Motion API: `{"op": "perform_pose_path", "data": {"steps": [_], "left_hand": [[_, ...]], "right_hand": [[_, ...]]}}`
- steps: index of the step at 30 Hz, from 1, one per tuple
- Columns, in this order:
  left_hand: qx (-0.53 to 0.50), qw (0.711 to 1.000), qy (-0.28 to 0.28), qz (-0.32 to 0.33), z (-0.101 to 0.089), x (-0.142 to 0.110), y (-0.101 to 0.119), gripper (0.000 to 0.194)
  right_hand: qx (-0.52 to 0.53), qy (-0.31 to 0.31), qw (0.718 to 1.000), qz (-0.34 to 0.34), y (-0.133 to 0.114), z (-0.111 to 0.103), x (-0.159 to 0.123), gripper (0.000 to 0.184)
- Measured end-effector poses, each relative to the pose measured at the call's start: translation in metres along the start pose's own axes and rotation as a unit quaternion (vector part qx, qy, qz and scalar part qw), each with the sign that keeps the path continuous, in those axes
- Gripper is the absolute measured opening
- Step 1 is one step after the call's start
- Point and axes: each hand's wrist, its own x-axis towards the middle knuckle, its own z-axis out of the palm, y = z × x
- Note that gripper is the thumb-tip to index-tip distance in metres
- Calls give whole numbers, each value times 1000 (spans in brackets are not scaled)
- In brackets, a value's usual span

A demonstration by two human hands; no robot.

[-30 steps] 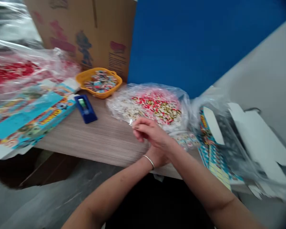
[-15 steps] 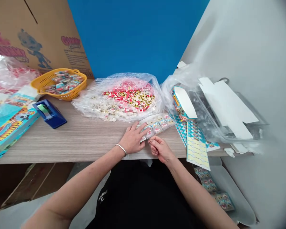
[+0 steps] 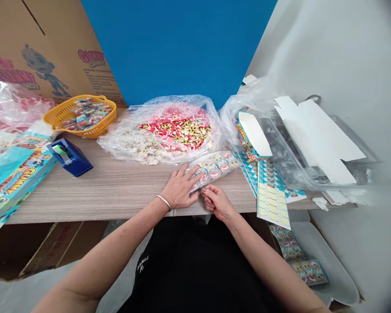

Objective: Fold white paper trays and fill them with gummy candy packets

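Note:
A clear plastic tray of gummy candies [image 3: 223, 164] lies slantwise near the middle of the table's front part. Over its left end rests my left hand [image 3: 180, 188], flat, with the fingers spread on the candies. My right hand [image 3: 217, 202] is closed in a pinch at the tray's near edge, just right of my left thumb. What the pinched fingertips hold, if anything, is too small to make out. Just behind the tray, an opened plastic bag [image 3: 117, 134] spills red, white and yellow-brown gummies.
A blue tape dispenser [image 3: 78, 163] and a yellow basket [image 3: 101, 128] of wrapped pieces stand left. Right are a printed gummy box [image 3: 254, 134], sticker sheets [image 3: 272, 202] and a clear bin [image 3: 293, 165] with white card on it. Below right, a grey container [image 3: 339, 274] holds filled trays.
The camera view has shifted slightly. My left hand still presses the tray, and my right hand's pinch has come a little closer to the tray's near edge.

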Motion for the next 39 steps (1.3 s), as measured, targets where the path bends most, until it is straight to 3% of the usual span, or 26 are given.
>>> {"op": "perform_pose_path", "data": {"steps": [9, 17, 22, 32, 39], "left_hand": [[4, 1000, 1, -1, 4, 1, -2, 58], [3, 1000, 8, -3, 5, 1, 0, 55], [-13, 1000, 17, -22, 7, 3, 0, 50], [-32, 997, 35, -52, 8, 5, 5, 48], [-17, 998, 35, -48, 8, 5, 5, 47]], "right_hand": [[-20, 52, 998, 12, -2, 7, 5, 45], [-68, 115, 990, 37, -8, 13, 10, 37], [-74, 109, 991, 28, -8, 12, 9, 42], [-96, 37, 994, 20, -6, 1, 5, 51], [-211, 98, 972, -26, 1, -5, 15, 45]]}}
